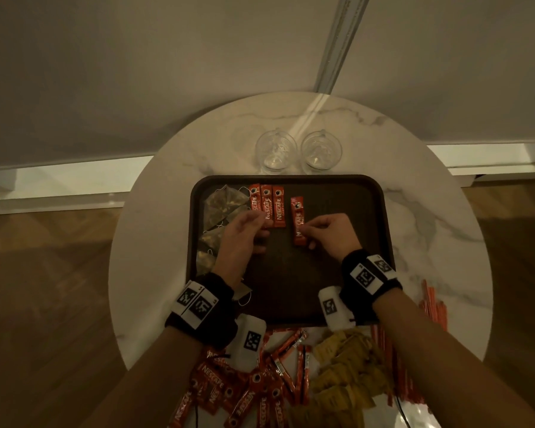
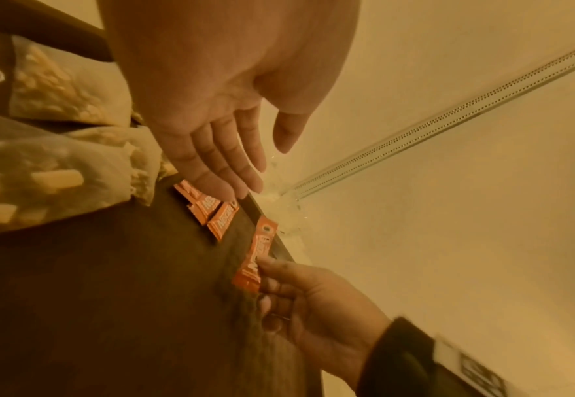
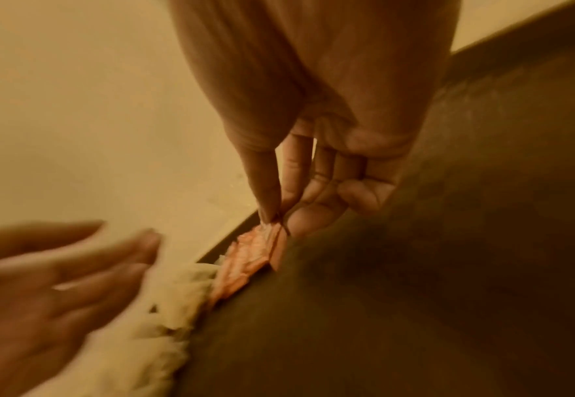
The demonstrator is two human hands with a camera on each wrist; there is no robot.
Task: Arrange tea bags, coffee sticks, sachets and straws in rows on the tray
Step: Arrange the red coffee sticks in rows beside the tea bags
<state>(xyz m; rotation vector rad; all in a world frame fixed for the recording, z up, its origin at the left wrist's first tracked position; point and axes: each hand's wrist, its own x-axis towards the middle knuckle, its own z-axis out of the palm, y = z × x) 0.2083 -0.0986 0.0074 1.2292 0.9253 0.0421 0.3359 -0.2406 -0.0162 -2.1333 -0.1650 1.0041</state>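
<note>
A round, white-veined marble counter [image 1: 430, 217] is set against a pale wall, with wood flooring seen on either side. A dark, rounded-rectangle tray [image 1: 291, 298] with a raised rim is placed on it, and two clear glass cups [image 1: 275, 151] are stood just beyond its far edge. Along the tray's left side, translucent mesh tea bags [image 1: 226, 200] with thin strings are laid. Beside them, three glossy red coffee sticks [image 1: 267, 205] are lined up side by side. A fourth coffee stick [image 1: 298, 220] is pinched at its lower part by the thumb and fingers of the right hand [image 1: 331, 236], apart from the row. The left hand [image 1: 243, 234] is held over the row's near ends with its fingers [image 2: 224, 161] straight and relaxed, gripping nothing. On the counter's near edge, loose red coffee sticks, crinkled yellow sachets [image 1: 349, 369] and thin orange straws [image 1: 433, 307] are heaped.
</note>
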